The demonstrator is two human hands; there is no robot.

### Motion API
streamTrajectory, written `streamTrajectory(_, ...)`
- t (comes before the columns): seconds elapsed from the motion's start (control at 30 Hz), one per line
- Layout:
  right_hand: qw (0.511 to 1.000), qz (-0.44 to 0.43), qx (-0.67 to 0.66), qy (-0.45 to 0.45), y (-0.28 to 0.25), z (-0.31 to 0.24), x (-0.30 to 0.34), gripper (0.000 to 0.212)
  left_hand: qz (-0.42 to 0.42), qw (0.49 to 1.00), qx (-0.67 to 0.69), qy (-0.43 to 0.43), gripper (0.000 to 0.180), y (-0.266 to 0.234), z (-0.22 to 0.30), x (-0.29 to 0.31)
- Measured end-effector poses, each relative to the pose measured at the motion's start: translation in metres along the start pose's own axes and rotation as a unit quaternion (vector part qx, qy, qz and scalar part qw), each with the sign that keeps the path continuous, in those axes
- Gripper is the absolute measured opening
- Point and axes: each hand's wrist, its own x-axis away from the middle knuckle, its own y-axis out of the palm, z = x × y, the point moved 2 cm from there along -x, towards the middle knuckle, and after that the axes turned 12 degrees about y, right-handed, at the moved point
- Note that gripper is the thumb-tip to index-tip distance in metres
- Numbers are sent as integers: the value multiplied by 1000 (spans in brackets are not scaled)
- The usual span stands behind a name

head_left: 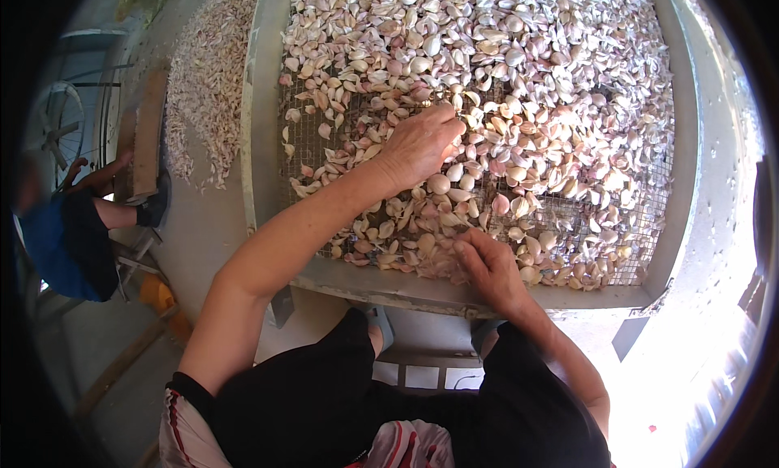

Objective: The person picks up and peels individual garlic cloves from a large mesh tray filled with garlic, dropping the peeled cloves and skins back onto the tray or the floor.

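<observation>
Pale, pinkish garlic cloves (pixel 568 135) lie spread over a wire mesh screen (pixel 304 131) set in a wooden frame. Over the middle of them, my left hand (pixel 426 143) is bent downward, with its fingers curled together among the cloves. Whatever they pinch is hidden. Lower down, by the near edge of the frame, my right hand (pixel 491 269) touches the cloves, its thumb toward the left. Its other fingers are largely out of sight, and the cloves beside the thumb are smeared by motion. A larger rounded clove (pixel 438 183) lies between the two hands.
The frame's near rail (pixel 389 289) runs just above my knees, and its left rail (pixel 260 103) borders the mesh. Beyond it, a heap of cloves (pixel 207 86) lies on the floor. Another person (pixel 69 232) sits at far left, near a wheel (pixel 63 123) and a wooden board (pixel 150 135).
</observation>
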Motion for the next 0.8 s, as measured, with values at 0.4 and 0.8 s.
streamTrajectory(0.4, 987, 15, -159, 12, -5, 0, -6, 13, 110, 834, 480, -250, 12, -34, 39, 32)
streamTrajectory(0.8, 939, 87, -276, -185, -20, -36, -14, 32, 137, 811, 511, -251, 16, -55, 97, 27)
